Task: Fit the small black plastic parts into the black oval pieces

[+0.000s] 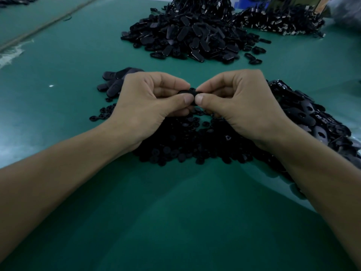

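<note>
Two-handed grip at the pressing stage. The left hand [148, 102] and the right hand [240, 102] are meeting thumb to thumb above the surface [156, 212]. Together they are pinching one black oval piece [189, 92]. Each grip is holding narrow on it, with the thumb in front and the forefinger curling over the top. The fingertips [200, 98] are covering most of the oval, so it cannot be told whether a small part is sitting in its opening. Only a dark, rounded upper edge is showing between them. Judging by the posture, the person is probably pressing an insert home or checking its seat.

Directly beneath the grip, a loose heap of small black plastic parts [185, 147] is lying spread on the surface. They are round, button-like and matt, and some are showing a central hole. Just to the right of the grip, a stack of flat oval pieces [312, 122] is lying. Several are displaying an open slot, so these appear to be waiting for inserts. Just beyond the left side of the grip, a few ovals [115, 81] with smooth closed faces are lying together; these are possibly finished ones. Well beyond the grip, a tall mound [187, 38] of similar ovals is standing, with a further pile [279, 20] to its right. Most of the work seems to be lying ahead.
</note>
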Motion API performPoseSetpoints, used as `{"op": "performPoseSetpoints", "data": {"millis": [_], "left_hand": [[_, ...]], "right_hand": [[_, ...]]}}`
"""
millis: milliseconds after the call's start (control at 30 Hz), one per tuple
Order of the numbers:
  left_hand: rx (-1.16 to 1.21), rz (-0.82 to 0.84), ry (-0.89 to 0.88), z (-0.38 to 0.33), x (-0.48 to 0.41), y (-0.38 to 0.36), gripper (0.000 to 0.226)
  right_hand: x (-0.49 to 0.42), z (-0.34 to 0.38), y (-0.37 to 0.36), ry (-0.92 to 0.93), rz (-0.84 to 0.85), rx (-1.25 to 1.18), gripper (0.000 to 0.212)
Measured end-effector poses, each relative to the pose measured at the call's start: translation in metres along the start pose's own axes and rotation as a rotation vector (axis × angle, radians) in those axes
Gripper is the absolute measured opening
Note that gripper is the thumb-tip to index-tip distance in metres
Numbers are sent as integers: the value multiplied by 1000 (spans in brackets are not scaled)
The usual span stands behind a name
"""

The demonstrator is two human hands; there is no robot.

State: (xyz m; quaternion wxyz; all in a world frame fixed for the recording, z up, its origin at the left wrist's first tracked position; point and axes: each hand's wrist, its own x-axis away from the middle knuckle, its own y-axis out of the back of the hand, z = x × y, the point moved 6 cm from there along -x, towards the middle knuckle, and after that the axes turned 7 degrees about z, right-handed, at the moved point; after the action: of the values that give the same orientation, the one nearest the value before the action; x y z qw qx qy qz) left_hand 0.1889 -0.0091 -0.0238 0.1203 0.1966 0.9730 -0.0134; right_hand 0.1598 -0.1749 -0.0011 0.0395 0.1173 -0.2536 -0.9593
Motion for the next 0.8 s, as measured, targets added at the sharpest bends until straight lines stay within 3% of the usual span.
{"op": "performPoseSetpoints", "data": {"millis": [600,667,800], "left_hand": [[-205,-36,-112,-14,-1,3,17],[-293,-78,-139,-15,-2,6,18],[-451,-193,-196,-19,-6,20,15]], "right_hand": [[0,5,3,19,-46,53,7],[0,4,9,-6,-93,122,12],[3,-2,31,-95,-222,482,30]]}}
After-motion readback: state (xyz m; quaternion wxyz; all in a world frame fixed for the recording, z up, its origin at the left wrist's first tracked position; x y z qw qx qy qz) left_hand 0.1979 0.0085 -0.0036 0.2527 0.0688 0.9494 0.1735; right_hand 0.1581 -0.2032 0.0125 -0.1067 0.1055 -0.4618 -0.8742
